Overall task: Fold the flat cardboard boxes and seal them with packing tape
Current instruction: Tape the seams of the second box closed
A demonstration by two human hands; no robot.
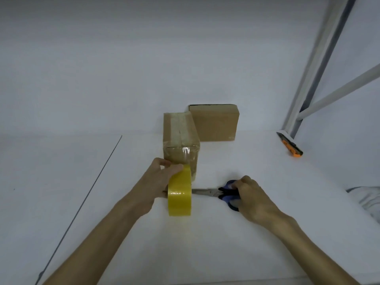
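near box (181,138) looks taped; left hand (156,182) grips tape roll (180,194), right hand (249,194) grips scissors (218,193), cut pending.

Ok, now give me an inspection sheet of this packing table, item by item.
Surface: white table.
Job's things: taped box; second box behind it, to its right; yellow tape roll; scissors.
Clutter: orange utility knife far right; grey cloth at right edge.
Grips: left hand holds the tape roll by the taped box; right hand holds the scissors.
Cables: thin dark line at left, wire or seam unclear.
Surroundings: white wall, grey metal frame at right.
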